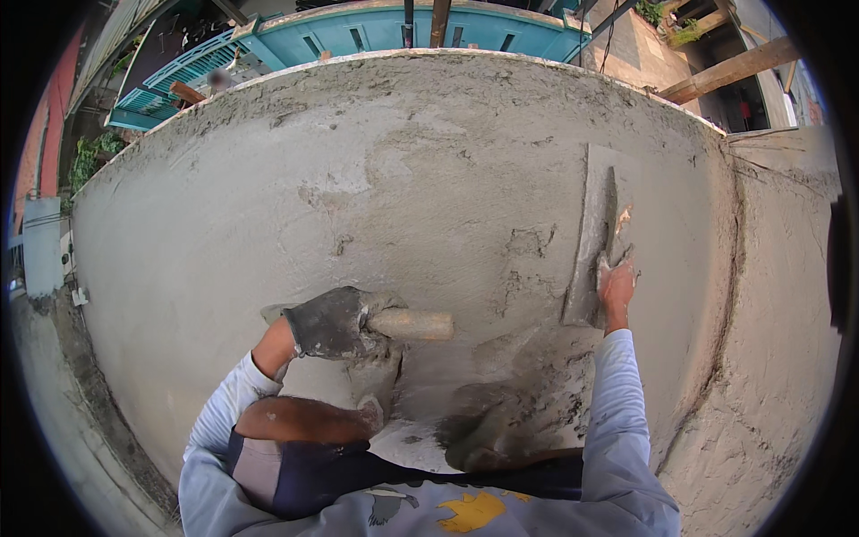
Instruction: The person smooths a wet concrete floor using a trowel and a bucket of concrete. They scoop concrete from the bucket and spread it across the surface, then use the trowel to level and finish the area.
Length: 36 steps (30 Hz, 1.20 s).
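One head-worn fisheye view looks steeply down, close on the plastered wall (429,179).

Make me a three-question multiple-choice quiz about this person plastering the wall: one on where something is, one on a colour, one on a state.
1. Where is the long flat trowel?
A. on the floor
B. against the wall, right side
C. in a bucket

2. What colour is the building beyond the wall?
A. turquoise
B. yellow
C. black

3. How is the left hand?
A. bare and open
B. gloved, gripping a wooden handle
C. hanging empty

Answers: 1 B, the right hand presses it to the plaster. 2 A, its shuttered front is turquoise. 3 B, a mortar-smeared glove wraps the handle.
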Tool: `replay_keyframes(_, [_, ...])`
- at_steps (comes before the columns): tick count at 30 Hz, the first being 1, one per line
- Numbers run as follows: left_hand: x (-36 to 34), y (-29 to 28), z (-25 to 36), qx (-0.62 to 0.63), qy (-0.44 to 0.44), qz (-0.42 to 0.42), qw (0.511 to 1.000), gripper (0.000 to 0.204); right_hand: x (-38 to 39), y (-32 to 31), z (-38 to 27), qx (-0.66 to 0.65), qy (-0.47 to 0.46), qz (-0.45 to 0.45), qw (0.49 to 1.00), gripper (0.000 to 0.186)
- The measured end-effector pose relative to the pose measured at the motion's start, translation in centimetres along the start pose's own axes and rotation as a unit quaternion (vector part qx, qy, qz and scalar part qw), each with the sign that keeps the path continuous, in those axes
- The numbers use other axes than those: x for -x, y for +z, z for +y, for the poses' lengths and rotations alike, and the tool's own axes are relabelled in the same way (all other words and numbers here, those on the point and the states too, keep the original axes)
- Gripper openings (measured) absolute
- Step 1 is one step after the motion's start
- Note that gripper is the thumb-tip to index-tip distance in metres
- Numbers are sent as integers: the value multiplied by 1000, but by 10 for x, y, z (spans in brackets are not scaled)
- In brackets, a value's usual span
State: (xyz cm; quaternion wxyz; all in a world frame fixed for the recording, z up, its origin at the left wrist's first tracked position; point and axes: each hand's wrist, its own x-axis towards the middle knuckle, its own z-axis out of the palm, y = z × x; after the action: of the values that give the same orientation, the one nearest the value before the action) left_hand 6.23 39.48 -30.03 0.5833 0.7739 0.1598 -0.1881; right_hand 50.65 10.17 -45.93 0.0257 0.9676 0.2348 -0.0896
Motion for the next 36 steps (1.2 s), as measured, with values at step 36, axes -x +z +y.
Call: replay_keyframes(36, [32, 108, 197, 70, -31, 65, 995, 40, 149, 50, 114, 73, 135, -138, 978, 57])
